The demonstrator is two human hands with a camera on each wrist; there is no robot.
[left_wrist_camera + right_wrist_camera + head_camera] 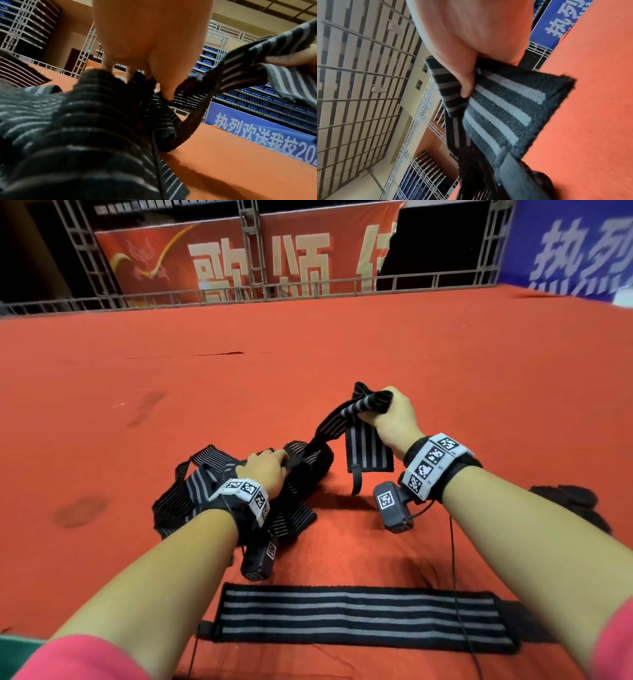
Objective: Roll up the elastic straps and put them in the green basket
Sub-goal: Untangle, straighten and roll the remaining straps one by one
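**Gripping one strap at both ends over the red carpet**

Lying nearest on the red carpet (445, 364), a strap (363, 616) is spread flat, black with grey stripes running its length. Beyond it, the left hand (270, 470) sits low on a tangled pile (191, 494) of the same striped straps, its fingers (169, 93) curled and pinching a dark band of the held strap (334, 419) against the pile. That strap rises rightward from there to the right hand (394, 416), which is raised off the carpet with fingers closed round a bunched end; the thumb (467, 86) presses across the stripes. A loose flap (368, 450) hangs below this hand, its lower edge touching the carpet. Farther off, a metal truss rail (239, 294) edges the carpet, with a red banner (222, 258) behind it and a blue banner (575, 251) at right.
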